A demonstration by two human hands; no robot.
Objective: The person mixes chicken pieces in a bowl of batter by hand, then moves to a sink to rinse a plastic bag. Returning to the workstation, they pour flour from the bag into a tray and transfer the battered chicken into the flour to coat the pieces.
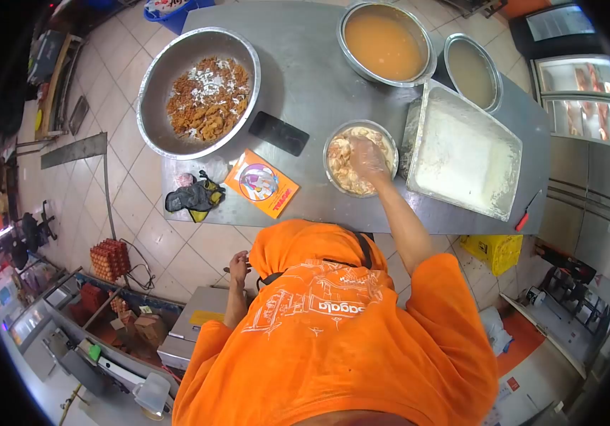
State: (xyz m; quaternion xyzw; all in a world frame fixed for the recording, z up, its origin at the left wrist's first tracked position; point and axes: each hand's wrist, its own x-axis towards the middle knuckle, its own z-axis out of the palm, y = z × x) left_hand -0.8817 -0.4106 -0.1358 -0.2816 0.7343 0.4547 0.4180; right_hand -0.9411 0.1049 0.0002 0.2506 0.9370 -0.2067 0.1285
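Note:
My right hand reaches down into a round metal bowl of pale, wet pieces that look like raw meat in batter. Its fingers are sunk among the pieces, so their grip is hidden. A thin clear glove seems to cover this hand. My left hand hangs beside my hip, away from the table, with fingers apart and nothing in them. Just right of the bowl stands a deep rectangular pan holding white flour-like powder.
On the metal table are a large basin of brown crumbs, a phone, an orange packet, a crumpled bag, a pot of orange liquid, a pot of cloudy liquid and a red-handled tool.

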